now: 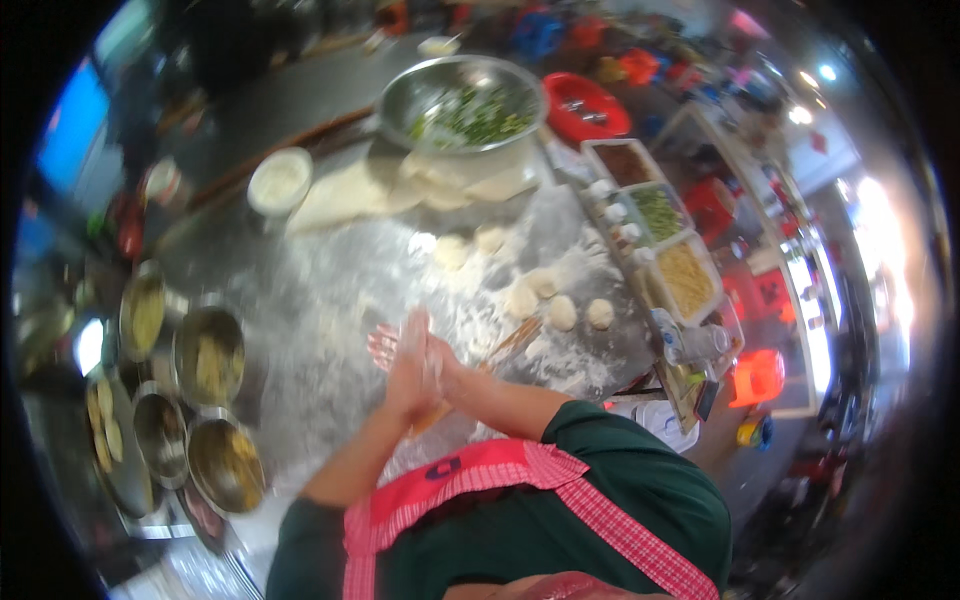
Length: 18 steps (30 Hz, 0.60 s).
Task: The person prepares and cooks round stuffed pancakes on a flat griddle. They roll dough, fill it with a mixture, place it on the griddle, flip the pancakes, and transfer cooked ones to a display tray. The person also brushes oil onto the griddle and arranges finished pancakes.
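Above the floured metal worktop [300, 300], my left hand [412, 367] and my right hand [446, 360] are pressed palm to palm, white with flour and somewhat blurred. No object shows between them. A wooden rolling pin [517, 337] lies slantwise beyond my right forearm, and part of it is hidden behind my arms. To the right and farther off, several round dough pieces [562, 313] sit in loose flour. A large sheet of dough [352, 196] lies along the far side, partly under a steel bowl [480, 112] with chopped greens.
On the left stand several metal bowls of food [225, 461]. A white tub of flour [280, 182] is at the far left. Along the right edge are plastic containers of fillings [686, 275] and a clear bottle [701, 343]; a red basin [586, 107] stands behind.
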Available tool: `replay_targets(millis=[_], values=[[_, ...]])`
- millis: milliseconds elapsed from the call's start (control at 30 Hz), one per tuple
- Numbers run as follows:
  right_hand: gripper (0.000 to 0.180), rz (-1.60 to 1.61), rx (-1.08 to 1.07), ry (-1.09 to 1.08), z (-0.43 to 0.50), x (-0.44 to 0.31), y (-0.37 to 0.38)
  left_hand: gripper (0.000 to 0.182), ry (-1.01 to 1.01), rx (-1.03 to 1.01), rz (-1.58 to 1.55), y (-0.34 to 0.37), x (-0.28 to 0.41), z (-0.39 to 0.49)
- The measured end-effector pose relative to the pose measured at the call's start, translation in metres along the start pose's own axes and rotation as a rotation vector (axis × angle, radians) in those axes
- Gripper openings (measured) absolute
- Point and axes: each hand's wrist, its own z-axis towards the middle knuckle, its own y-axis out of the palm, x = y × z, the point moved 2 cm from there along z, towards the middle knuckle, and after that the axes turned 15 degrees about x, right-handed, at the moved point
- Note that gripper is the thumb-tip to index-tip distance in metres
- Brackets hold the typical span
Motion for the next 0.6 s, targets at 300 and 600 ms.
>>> replay_targets(millis=[300, 600], values=[[0.061, 0.250, 0.380, 0.278, -0.027, -0.025, 0.059, 0.066, -0.340, -0.323, -0.419, -0.007, -0.013, 0.005], [0.050, -1.753, 0.109, -0.697, 0.077, -0.093, 0.000, 0.045, -0.557, 0.115, -0.628, 0.004, -0.080, 0.024]])
